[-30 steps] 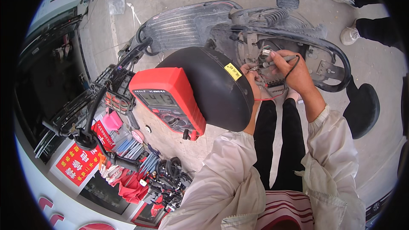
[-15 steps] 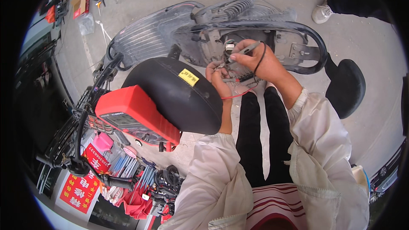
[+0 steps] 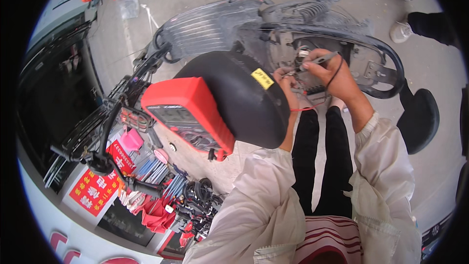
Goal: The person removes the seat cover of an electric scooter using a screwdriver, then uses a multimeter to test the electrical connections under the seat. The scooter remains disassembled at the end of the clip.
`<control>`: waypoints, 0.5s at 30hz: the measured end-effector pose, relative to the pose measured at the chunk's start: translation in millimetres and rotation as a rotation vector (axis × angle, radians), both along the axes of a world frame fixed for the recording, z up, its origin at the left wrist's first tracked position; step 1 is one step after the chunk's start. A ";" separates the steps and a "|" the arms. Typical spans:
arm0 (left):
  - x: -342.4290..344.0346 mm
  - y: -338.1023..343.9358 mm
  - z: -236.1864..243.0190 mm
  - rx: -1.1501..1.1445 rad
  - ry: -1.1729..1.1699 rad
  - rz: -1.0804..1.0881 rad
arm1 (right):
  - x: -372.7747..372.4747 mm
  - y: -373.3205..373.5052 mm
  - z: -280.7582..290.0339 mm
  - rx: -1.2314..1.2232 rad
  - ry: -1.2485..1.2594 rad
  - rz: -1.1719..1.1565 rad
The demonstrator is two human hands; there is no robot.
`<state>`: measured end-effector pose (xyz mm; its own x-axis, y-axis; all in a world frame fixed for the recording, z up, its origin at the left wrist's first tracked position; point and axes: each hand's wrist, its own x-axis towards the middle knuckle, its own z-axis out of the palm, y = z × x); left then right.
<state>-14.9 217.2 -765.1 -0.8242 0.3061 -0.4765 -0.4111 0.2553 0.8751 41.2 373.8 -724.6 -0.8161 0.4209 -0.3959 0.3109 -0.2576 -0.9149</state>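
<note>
So compared to half a second back, the view is swinging left a bit and the red multimeter (image 3: 188, 115) is sitting more face-up now, leaning on the raised black scooter seat (image 3: 239, 95) with its screen showing. Down at the far left there's a heap of tools and red packets (image 3: 146, 176) lying on the ground beside the handlebar (image 3: 97, 132). Moving right, the left hand (image 3: 286, 79) is pinching small wiring at the open scooter body (image 3: 312, 44), fingers clenched around it, with a red lead (image 3: 305, 109) trailing under the wrist. Just beside it, the right hand (image 3: 332, 76) is gripping a black test probe (image 3: 320, 60), tip pointing into the same wiring. Far right, another person's shoes (image 3: 400, 32) are standing on the concrete.
</note>
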 end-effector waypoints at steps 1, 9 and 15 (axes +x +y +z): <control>5.4 4.2 1.9 0.022 -0.061 0.060 | 2.5 0.8 2.0 0.019 -0.021 -0.002; 1.7 1.2 -0.7 0.004 -0.014 0.041 | -2.6 -1.8 4.1 -0.010 -0.038 0.038; -1.9 -3.5 3.3 0.032 -0.045 0.073 | -1.4 -4.0 15.5 0.041 -0.001 0.016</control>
<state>-16.9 213.6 -761.8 -0.8230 0.2614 -0.5042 -0.4664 0.1956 0.8627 39.8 369.8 -709.1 -0.8225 0.4234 -0.3797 0.3161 -0.2147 -0.9241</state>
